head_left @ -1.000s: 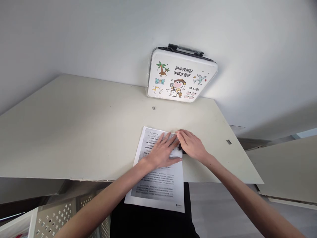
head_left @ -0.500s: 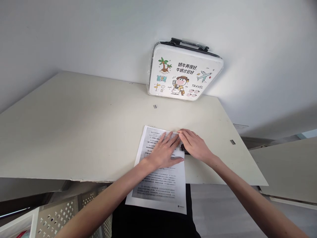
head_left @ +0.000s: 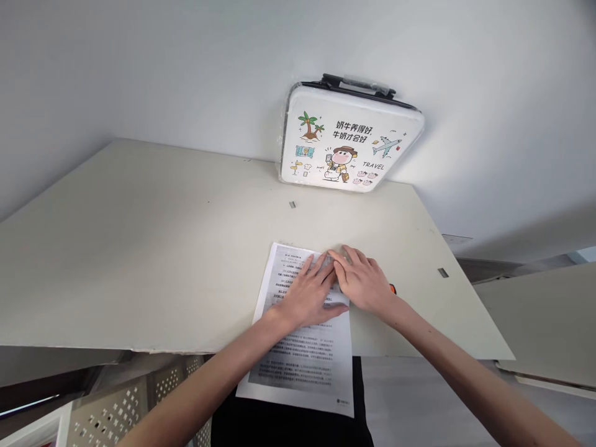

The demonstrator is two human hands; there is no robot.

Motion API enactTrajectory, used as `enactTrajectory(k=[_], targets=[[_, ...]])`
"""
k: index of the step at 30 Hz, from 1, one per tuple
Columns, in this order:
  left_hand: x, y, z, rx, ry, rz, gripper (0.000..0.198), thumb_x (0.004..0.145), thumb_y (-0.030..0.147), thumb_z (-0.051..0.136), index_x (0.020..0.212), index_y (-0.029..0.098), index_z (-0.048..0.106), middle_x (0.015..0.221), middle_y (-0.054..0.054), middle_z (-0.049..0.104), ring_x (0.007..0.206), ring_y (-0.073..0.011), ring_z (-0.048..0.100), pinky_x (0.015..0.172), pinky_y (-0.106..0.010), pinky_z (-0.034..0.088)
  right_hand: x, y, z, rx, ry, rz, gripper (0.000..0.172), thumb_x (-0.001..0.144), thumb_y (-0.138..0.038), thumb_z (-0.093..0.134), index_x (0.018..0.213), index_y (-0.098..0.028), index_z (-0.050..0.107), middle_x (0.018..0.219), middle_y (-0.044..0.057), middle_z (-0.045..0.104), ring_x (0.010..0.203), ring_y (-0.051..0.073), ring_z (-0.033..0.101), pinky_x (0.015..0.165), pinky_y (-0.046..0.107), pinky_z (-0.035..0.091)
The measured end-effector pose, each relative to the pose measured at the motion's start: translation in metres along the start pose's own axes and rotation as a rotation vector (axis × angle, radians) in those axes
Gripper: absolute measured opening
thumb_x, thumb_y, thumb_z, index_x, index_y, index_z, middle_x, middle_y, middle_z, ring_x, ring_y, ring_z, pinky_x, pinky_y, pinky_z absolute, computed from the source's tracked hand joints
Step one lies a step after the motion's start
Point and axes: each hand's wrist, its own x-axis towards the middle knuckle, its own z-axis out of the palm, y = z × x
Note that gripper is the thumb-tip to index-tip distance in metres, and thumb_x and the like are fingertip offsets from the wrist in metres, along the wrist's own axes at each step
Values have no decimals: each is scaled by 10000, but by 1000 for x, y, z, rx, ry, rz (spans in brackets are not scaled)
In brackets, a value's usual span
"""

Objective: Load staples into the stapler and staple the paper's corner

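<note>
A printed sheet of paper (head_left: 298, 366) lies near the table's front edge, its lower part reaching past the edge. My left hand (head_left: 310, 295) rests flat on its upper part with the fingers spread. At the sheet's upper right corner is my right hand (head_left: 365, 279), palm down, its fingertips touching the paper beside my left fingers. Under my right hand a mostly hidden object shows only a small orange and black end (head_left: 393, 288) by the wrist; whether the fingers grip it cannot be seen.
On the pale table (head_left: 162, 248), a white case (head_left: 349, 139) with cartoon prints leans against the wall. Small grey metal pieces lie before the case (head_left: 292, 205) and near the right edge (head_left: 442, 272). Perforated baskets (head_left: 112, 410) stand below at the left.
My right hand has shifted slightly left over the paper's corner and covers the black part seen before. An orange end now shows by its wrist. The view has tilted slightly.
</note>
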Motion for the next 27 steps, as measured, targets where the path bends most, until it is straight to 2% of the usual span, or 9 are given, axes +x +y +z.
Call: enactTrajectory(k=[4, 7, 10, 12, 16, 18, 21, 23, 27], targets=[[-1, 0, -1, -1, 21, 0, 853, 1017, 688, 476, 1663, 172, 268, 1728, -113, 322, 1648, -281, 66, 1355, -499, 58, 2, -6, 4, -37, 44, -19, 532, 1093, -332, 270, 1552, -243, 524, 1598, 182, 507, 1434, 387, 483, 1103, 639, 426], [0, 0, -1, 4, 4, 0, 889, 1004, 698, 499, 1678, 186, 227, 1731, -115, 313, 1646, -285, 77, 1353, -505, 70, 3, -4, -4, 73, 28, 5, 527, 1089, -360, 280, 1541, -247, 526, 1587, 166, 523, 1427, 388, 494, 1087, 628, 451], [-2, -2, -1, 19, -13, -13, 916, 1000, 711, 499, 1687, 184, 201, 1729, -123, 312, 1643, -296, 103, 1352, -510, 64, -3, 7, -15, 330, 22, 27, 498, 1111, -429, 238, 1478, -309, 552, 1535, 76, 589, 1394, 294, 558, 1104, 510, 484], [-4, -5, -2, 36, -17, -28, 921, 1001, 723, 484, 1691, 182, 200, 1732, -123, 306, 1643, -302, 109, 1351, -512, 59, -13, 17, -18, 491, 70, 4, 484, 1122, -456, 213, 1380, -317, 599, 1471, 45, 639, 1322, 240, 616, 1082, 428, 508], [-11, -17, -9, 72, -37, -66, 911, 1006, 730, 464, 1694, 188, 215, 1735, -110, 301, 1642, -306, 119, 1351, -516, 69, -39, 40, -7, 518, 161, -133, 401, 1105, -490, 333, 1263, -285, 639, 1383, 66, 687, 1265, 254, 642, 1084, 437, 504], [-14, -24, -16, 89, -39, -80, 913, 1007, 731, 460, 1702, 199, 199, 1735, -105, 301, 1641, -302, 124, 1352, -518, 79, -50, 50, 4, 479, 188, -180, 364, 1073, -516, 437, 1271, -279, 631, 1346, 79, 706, 1245, 275, 654, 1083, 463, 508], [-19, -36, -29, 101, -49, -91, 895, 1020, 732, 437, 1713, 237, 161, 1742, -88, 281, 1640, -283, 130, 1352, -502, 98, -61, 63, 19, 490, 233, -169, 365, 1041, -530, 515, 1297, -284, 600, 1311, 89, 714, 1216, 290, 672, 1056, 477, 536], [-24, -45, -42, 98, -46, -123, 869, 1035, 729, 407, 1715, 250, 155, 1752, -81, 249, 1639, -270, 134, 1351, -483, 128, -66, 70, 26, 547, 220, -122, 363, 1034, -542, 521, 1291, -295, 589, 1304, 89, 710, 1176, 290, 690, 984, 462, 580], [-47, -61, -74, 114, -17, -306, 849, 1041, 740, 366, 1694, 211, 245, 1743, -99, 284, 1636, -287, 164, 1337, -496, 197, -74, 79, 33, 639, 192, -17, 383, 995, -606, 566, 1212, -293, 611, 1241, 87, 724, 1050, 284, 722, 765, 397, 622]])
